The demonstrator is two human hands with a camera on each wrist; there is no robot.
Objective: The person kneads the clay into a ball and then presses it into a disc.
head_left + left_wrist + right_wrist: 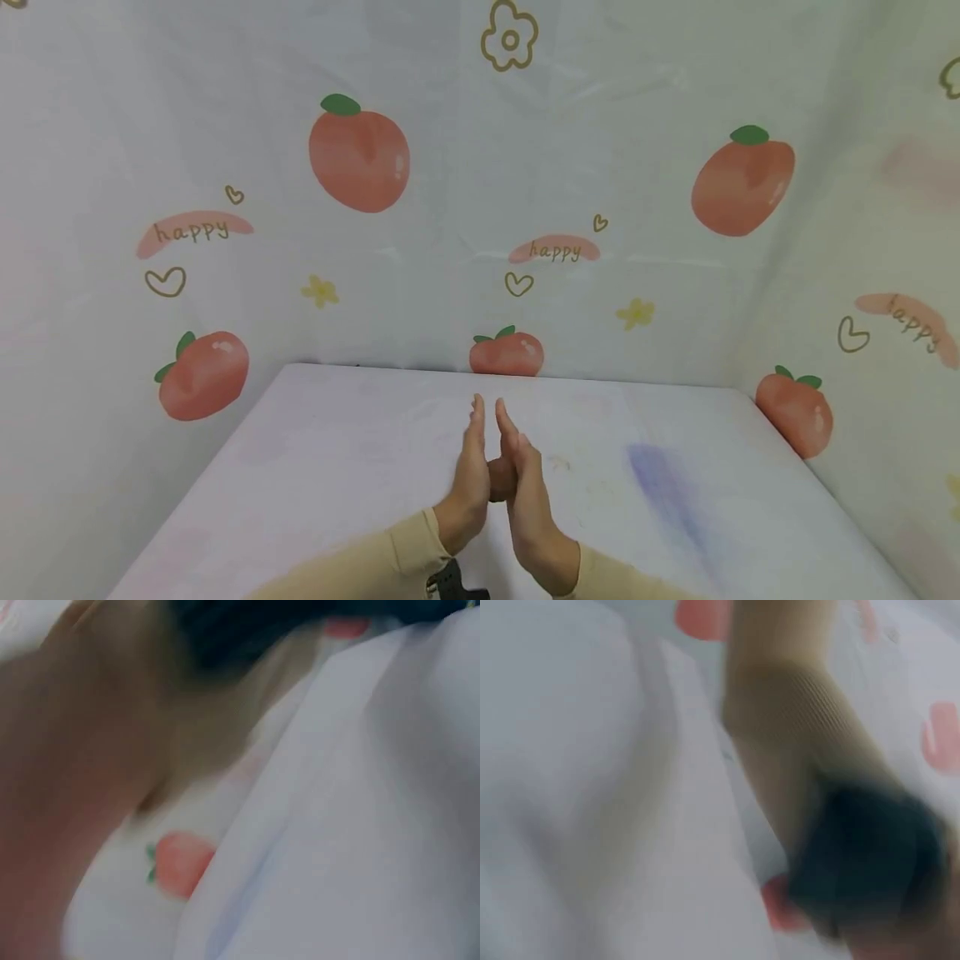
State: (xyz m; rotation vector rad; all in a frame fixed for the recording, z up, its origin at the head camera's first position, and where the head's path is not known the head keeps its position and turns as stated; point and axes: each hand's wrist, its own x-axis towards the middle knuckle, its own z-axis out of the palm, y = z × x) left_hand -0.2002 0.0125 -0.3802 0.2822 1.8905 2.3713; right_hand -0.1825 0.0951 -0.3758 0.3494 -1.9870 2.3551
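Observation:
In the head view my left hand and right hand stand upright, palms facing, fingers straight and pointing away from me. Between the two palms sits a small brown rounded lump, possibly clay; its kind is not clear. Both palms appear to press on it from either side, above the tabletop. The fingertips stay slightly apart. Both wrist views are heavily blurred, and the lump cannot be made out in either.
A white table carries a blue-purple smudge on its right half. A white curtain printed with red fruit surrounds it at the back and sides. A black strap shows below the left beige sleeve.

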